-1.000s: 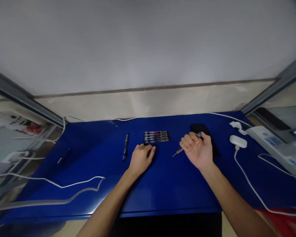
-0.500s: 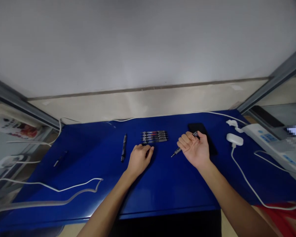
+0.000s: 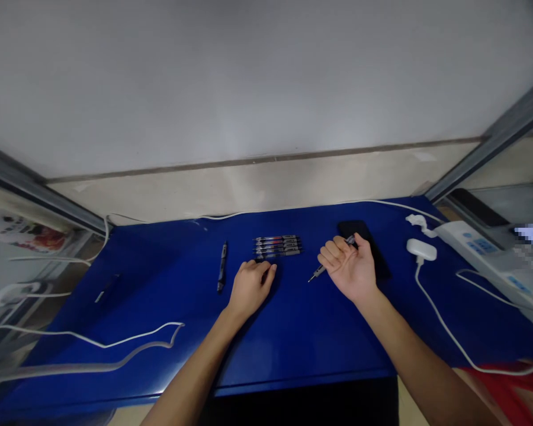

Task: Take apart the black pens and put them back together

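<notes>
Palm up, my right hand point(image 3: 350, 269) has its fingers curled round a grey pen point(image 3: 318, 272), whose tip points down and left. My left hand point(image 3: 251, 284) rests palm down on the blue table, just below a row of several pens point(image 3: 278, 245) lying side by side. Its fingertips are tucked out of sight, close to the lowest pen, so whether they hold anything is hidden. Another dark pen point(image 3: 222, 266) lies upright in view to the left of my left hand.
A black phone-like object point(image 3: 376, 254) lies behind my right hand. To the right are a white earphone case point(image 3: 421, 249) with a cable and a white power strip point(image 3: 479, 248). White cables point(image 3: 102, 345) cross the left side, near a dark object point(image 3: 108, 288).
</notes>
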A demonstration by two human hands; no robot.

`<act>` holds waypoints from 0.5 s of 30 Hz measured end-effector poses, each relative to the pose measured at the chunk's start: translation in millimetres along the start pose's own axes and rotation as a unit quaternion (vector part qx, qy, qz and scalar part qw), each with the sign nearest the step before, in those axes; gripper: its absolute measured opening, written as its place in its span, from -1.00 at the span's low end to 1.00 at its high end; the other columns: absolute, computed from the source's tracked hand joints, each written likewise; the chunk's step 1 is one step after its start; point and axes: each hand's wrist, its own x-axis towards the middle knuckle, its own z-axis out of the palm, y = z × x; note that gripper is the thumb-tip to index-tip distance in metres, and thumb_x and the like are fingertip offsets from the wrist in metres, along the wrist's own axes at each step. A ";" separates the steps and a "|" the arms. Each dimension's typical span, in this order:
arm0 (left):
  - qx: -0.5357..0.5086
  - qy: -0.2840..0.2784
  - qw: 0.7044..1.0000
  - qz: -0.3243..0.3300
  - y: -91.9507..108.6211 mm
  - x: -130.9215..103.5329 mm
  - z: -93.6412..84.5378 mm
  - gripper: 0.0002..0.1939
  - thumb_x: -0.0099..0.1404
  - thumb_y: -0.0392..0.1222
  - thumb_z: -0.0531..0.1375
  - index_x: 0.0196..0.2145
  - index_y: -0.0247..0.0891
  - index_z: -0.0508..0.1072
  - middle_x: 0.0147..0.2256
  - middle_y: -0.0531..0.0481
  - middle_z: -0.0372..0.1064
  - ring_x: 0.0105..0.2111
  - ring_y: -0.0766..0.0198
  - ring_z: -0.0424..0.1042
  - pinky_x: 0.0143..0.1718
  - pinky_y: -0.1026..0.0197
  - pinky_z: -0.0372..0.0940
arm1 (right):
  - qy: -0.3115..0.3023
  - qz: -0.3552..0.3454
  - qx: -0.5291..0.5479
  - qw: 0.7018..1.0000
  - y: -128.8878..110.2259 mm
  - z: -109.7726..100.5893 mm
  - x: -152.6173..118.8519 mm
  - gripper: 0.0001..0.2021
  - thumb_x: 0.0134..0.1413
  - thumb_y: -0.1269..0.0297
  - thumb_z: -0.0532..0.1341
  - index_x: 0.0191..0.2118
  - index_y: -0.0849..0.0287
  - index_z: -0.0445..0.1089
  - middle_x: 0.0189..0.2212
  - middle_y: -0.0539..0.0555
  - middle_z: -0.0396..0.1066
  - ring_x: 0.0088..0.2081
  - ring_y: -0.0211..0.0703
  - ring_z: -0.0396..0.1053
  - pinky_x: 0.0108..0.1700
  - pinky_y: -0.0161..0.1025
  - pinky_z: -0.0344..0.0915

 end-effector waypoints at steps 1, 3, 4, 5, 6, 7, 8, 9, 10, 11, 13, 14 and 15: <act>-0.001 -0.001 1.000 0.000 0.1 -0.1 0.0 -0.61 0.46 -0.07 -0.05 -0.50 -0.22 0.31 -0.54 0.03 0.32 -0.46 0.24 0.27 -0.28 0.17 0.08 | 0.000 0.001 -0.004 1.000 0.1 0.0 0.1 -0.56 0.19 0.06 0.11 -0.59 0.10 -0.07 -0.63 -0.11 -0.18 -0.60 -0.27 -0.13 -0.54 -0.24 0.07; -0.002 -0.004 1.000 0.003 0.4 -0.5 0.1 -0.60 0.47 -0.07 -0.06 -0.49 -0.22 0.31 -0.54 0.03 0.32 -0.45 0.24 0.27 -0.27 0.17 0.08 | -0.003 0.002 -0.007 1.000 0.1 0.2 0.1 -0.56 0.19 0.05 0.11 -0.59 0.10 -0.07 -0.63 -0.11 -0.17 -0.60 -0.27 -0.14 -0.54 -0.24 0.06; -0.002 -0.005 1.000 0.004 0.4 -0.8 0.2 -0.59 0.47 -0.06 -0.07 -0.49 -0.22 0.31 -0.53 0.03 0.32 -0.45 0.25 0.27 -0.27 0.17 0.09 | -0.004 0.002 -0.005 1.000 0.1 0.3 0.1 -0.56 0.19 0.04 0.10 -0.58 0.10 -0.08 -0.63 -0.11 -0.17 -0.60 -0.27 -0.14 -0.54 -0.24 0.06; -0.002 -0.006 1.000 0.006 0.4 -1.0 0.3 -0.59 0.47 -0.06 -0.07 -0.49 -0.23 0.31 -0.53 0.02 0.30 -0.45 0.25 0.27 -0.27 0.17 0.09 | -0.006 0.001 -0.002 1.000 0.0 0.4 0.0 -0.55 0.19 0.03 0.10 -0.58 0.10 -0.08 -0.63 -0.11 -0.17 -0.60 -0.27 -0.14 -0.54 -0.24 0.06; -0.001 -0.008 1.000 0.008 0.3 -1.3 0.5 -0.59 0.47 -0.05 -0.08 -0.49 -0.23 0.31 -0.54 0.02 0.29 -0.45 0.25 0.27 -0.27 0.17 0.10 | -0.006 0.001 -0.001 1.000 -0.1 0.5 0.0 -0.55 0.19 0.02 0.10 -0.58 0.10 -0.08 -0.63 -0.11 -0.17 -0.60 -0.27 -0.14 -0.54 -0.24 0.06; -0.001 -0.009 1.000 0.010 0.0 -1.6 0.8 -0.58 0.47 -0.04 -0.08 -0.49 -0.23 0.31 -0.54 0.03 0.27 -0.45 0.25 0.27 -0.27 0.18 0.10 | -0.006 0.003 0.000 1.000 -0.2 0.5 -0.1 -0.55 0.19 0.02 0.10 -0.58 0.10 -0.08 -0.63 -0.11 -0.17 -0.60 -0.27 -0.13 -0.54 -0.24 0.06; 0.000 -0.010 1.000 0.011 -0.4 -1.8 1.2 -0.58 0.47 -0.04 -0.08 -0.49 -0.22 0.31 -0.54 0.03 0.26 -0.45 0.25 0.27 -0.26 0.18 0.10 | -0.007 0.006 0.001 1.000 -0.3 0.6 -0.1 -0.55 0.19 0.03 0.10 -0.58 0.10 -0.08 -0.63 -0.11 -0.17 -0.60 -0.27 -0.13 -0.54 -0.24 0.06; 0.000 -0.010 1.000 0.011 -0.8 -1.9 1.6 -0.58 0.47 -0.04 -0.07 -0.49 -0.22 0.31 -0.54 0.03 0.26 -0.45 0.25 0.27 -0.26 0.18 0.11 | -0.007 0.009 0.002 1.000 -0.3 0.6 -0.1 -0.55 0.19 0.04 0.10 -0.58 0.10 -0.09 -0.63 -0.11 -0.18 -0.60 -0.27 -0.14 -0.53 -0.24 0.06; -0.001 -0.011 1.000 0.012 -1.2 -2.0 2.1 -0.58 0.47 -0.03 -0.07 -0.49 -0.22 0.31 -0.54 0.03 0.25 -0.45 0.25 0.27 -0.26 0.18 0.11 | -0.008 0.010 0.004 1.000 -0.4 0.7 -0.1 -0.56 0.19 0.06 0.10 -0.58 0.10 -0.09 -0.63 -0.10 -0.18 -0.60 -0.27 -0.14 -0.53 -0.24 0.05; -0.001 -0.011 1.000 0.013 -1.7 -2.1 2.5 -0.59 0.47 -0.03 -0.07 -0.48 -0.22 0.32 -0.54 0.02 0.26 -0.45 0.25 0.27 -0.25 0.18 0.11 | -0.009 0.009 0.007 1.000 -0.4 0.8 -0.2 -0.57 0.19 0.07 0.10 -0.58 0.11 -0.09 -0.63 -0.10 -0.18 -0.60 -0.27 -0.15 -0.53 -0.24 0.05; -0.001 -0.012 1.000 0.015 -2.3 -2.2 3.3 -0.59 0.47 -0.03 -0.08 -0.47 -0.22 0.33 -0.53 0.02 0.26 -0.44 0.25 0.27 -0.25 0.18 0.12 | -0.011 0.005 0.015 1.000 -0.5 1.2 -0.4 -0.57 0.19 0.08 0.09 -0.58 0.11 -0.09 -0.63 -0.10 -0.18 -0.59 -0.27 -0.16 -0.53 -0.25 0.04; -0.001 -0.013 1.000 0.016 -2.4 -2.2 3.6 -0.59 0.47 -0.03 -0.07 -0.47 -0.22 0.34 -0.53 0.02 0.26 -0.44 0.25 0.27 -0.25 0.18 0.12 | -0.011 0.005 0.018 1.000 -0.5 1.4 -0.5 -0.57 0.18 0.09 0.10 -0.58 0.10 -0.09 -0.63 -0.10 -0.18 -0.59 -0.27 -0.16 -0.53 -0.25 0.04; -0.002 -0.013 1.000 0.018 -2.5 -2.3 3.8 -0.59 0.46 -0.03 -0.07 -0.47 -0.22 0.34 -0.53 0.01 0.27 -0.45 0.25 0.27 -0.25 0.18 0.12 | -0.011 0.006 0.020 1.000 -0.6 1.7 -0.6 -0.58 0.18 0.09 0.10 -0.58 0.10 -0.09 -0.63 -0.10 -0.18 -0.59 -0.26 -0.15 -0.53 -0.25 0.04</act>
